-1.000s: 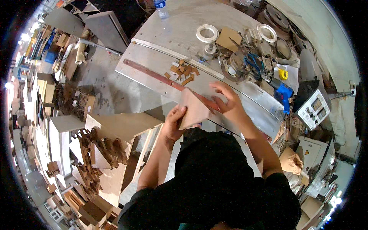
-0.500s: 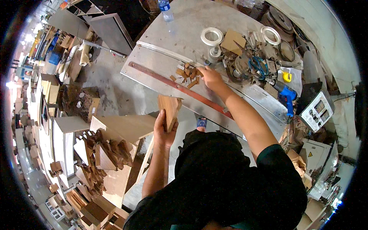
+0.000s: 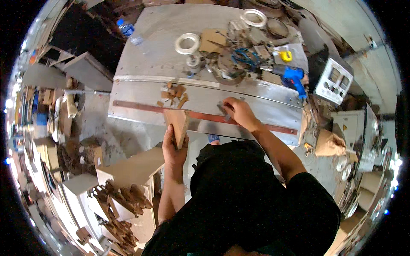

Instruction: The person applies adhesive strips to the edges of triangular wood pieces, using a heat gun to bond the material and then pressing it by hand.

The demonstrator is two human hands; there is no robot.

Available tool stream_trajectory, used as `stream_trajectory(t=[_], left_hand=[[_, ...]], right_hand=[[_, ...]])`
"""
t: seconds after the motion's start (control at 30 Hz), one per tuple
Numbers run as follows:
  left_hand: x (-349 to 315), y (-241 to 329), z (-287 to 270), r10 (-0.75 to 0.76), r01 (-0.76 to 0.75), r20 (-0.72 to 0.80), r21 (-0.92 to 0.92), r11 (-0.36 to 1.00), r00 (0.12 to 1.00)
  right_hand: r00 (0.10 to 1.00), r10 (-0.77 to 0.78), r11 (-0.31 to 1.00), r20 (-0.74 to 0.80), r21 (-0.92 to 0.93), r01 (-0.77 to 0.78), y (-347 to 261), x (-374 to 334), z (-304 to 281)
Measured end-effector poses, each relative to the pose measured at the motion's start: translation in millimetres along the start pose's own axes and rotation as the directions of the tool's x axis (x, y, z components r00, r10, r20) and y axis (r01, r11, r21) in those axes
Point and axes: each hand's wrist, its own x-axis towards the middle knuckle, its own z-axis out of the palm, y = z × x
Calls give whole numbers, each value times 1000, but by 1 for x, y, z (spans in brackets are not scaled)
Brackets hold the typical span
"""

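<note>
Wood fills my left hand [image 3: 174, 147]: I grip a flat wooden piece [image 3: 178, 124] by its lower end, fingers wrapped around it, and hold it up on edge at the near side of the table [image 3: 149, 91], its top just over the long reddish strip [image 3: 200, 116] that runs across the metal surface. Holding it low like this keeps the upper part free and in plain sight.

My right hand [image 3: 238, 113] reaches further out to the right and rests on the strip, its fingers curled down around a small dark object [image 3: 225, 112]. That object is too small for me to tell what it is, and I cannot tell whether I have truly closed on it or only press on it. The arm is stretched out, so the hand sits well apart from the wooden piece.

Just beyond my left hand lies a little heap of wood offcuts [image 3: 174, 94], near enough to grab. Further off, past a raised seam in the table, sits the clutter: a white tape roll [image 3: 187, 43], a second tape roll [image 3: 253, 17], a square of cardboard [image 3: 212, 40], and a tangle of tools. A blue power drill [image 3: 294, 78] lies beyond my right hand, with a grey box-shaped machine [image 3: 334, 79] just to its right. A plastic bottle [image 3: 129, 32] stands at the far left corner.
</note>
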Motion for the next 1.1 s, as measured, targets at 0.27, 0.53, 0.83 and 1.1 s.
stream_trajectory(t=[0.27, 0.53, 0.83, 1.1], left_hand=[[23, -38, 53, 186, -278, 284, 331, 902, 941], [28, -93, 73, 202, -364, 335, 547, 754, 920], [6, -122, 83, 137, -768, 757, 638, 51, 638], [13, -117, 116, 69, -754, 769, 637, -160, 635]], right_hand=[[972, 78, 969, -221, -212, -126, 89, -94, -86], [919, 116, 963, -377, -184, -198, 134, -115, -98], [927, 9, 941, -374, -309, -134, 139, -104, -80], [929, 129, 965, -346, -174, -198, 148, -109, -100]])
